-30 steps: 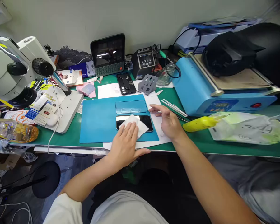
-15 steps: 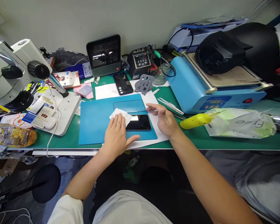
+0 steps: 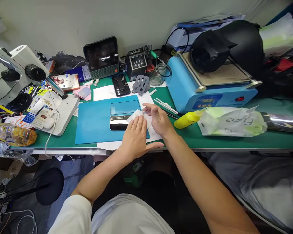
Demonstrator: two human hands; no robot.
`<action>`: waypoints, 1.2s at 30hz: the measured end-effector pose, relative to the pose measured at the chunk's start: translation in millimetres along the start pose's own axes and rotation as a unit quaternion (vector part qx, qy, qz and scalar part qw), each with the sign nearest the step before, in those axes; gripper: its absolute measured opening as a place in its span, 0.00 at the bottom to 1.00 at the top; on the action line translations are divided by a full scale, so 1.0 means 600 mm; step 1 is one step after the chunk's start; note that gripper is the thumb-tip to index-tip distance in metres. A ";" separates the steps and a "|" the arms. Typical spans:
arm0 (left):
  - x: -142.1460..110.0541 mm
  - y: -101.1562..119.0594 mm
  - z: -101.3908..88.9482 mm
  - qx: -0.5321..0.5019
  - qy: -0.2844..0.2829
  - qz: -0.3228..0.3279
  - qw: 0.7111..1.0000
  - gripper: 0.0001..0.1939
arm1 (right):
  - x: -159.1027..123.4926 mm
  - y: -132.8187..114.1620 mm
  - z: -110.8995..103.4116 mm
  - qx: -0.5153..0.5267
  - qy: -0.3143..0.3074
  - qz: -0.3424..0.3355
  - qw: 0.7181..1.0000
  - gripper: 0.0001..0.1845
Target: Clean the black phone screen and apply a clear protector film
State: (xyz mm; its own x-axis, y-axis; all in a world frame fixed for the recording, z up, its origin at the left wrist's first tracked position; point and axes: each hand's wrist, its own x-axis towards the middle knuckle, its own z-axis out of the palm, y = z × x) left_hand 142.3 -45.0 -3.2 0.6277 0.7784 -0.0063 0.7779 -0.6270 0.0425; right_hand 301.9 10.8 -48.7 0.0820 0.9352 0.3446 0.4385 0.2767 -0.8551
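Wipe's shifted: your left hand (image 3: 134, 138) has slid the folded white tissue-like cloth (image 3: 137, 113) from the L end of the black, glossy-faced phone (image 3: 118, 123) over to its R end. Means the L part of the glass is bare now, reflections showing, & the R part's covered, so can't check that end; prob. a lengthwise rub of the face. L hand lies flat, palm down, fingers together on the cloth, thumb stuck out to the side; pressure can't be told. Your right hand (image 3: 160, 122) is at the phone's R end, fingers loosely bent, thumb raised, nothing seen in its grasp; can't tell if fingertips touch cloth or phone. Phone lies flat, face up, on the smooth blue rectangular mat (image 3: 92, 122), toward its R side. Just beyond it, same mat: thin clear dark-edged pane (image 3: 125, 107), lying flat, apart from both hands. Nr R hand: slim white tweezer-like tool (image 3: 166, 105) & yellow squeeze bottle (image 3: 187, 119) on its side, both on the green bench top (image 3: 210, 141), off the mat.
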 end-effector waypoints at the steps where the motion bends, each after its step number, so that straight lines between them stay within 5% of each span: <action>1: -0.010 -0.001 0.003 0.004 0.008 0.009 1.000 0.58 | 0.000 0.001 0.001 0.001 0.002 -0.001 1.000 0.48; 6: -0.069 -0.029 0.013 0.009 0.031 0.030 0.999 0.57 | -0.003 0.009 0.004 0.015 0.025 0.031 0.999 0.49; 12: -0.122 -0.095 0.014 -0.003 0.048 -0.024 0.999 0.57 | -0.008 0.009 0.004 -0.009 0.018 0.049 0.999 0.51; 20: -0.111 -0.138 -0.009 -0.026 0.021 -0.068 0.997 0.53 | -0.014 -0.001 0.005 -0.049 -0.008 0.030 0.998 0.49; 36: 0.017 -0.005 -0.001 0.028 -0.005 0.003 1.000 0.63 | 0.005 -0.011 0.001 0.004 -0.007 0.017 1.000 0.49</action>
State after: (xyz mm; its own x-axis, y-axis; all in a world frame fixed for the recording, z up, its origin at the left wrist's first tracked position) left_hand 146.4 -35.2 -2.6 0.6325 0.7744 -0.0167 0.7742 -0.6327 -0.0139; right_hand 298.5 11.9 -42.6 0.0847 0.9466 0.3110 0.4280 0.2473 -0.8693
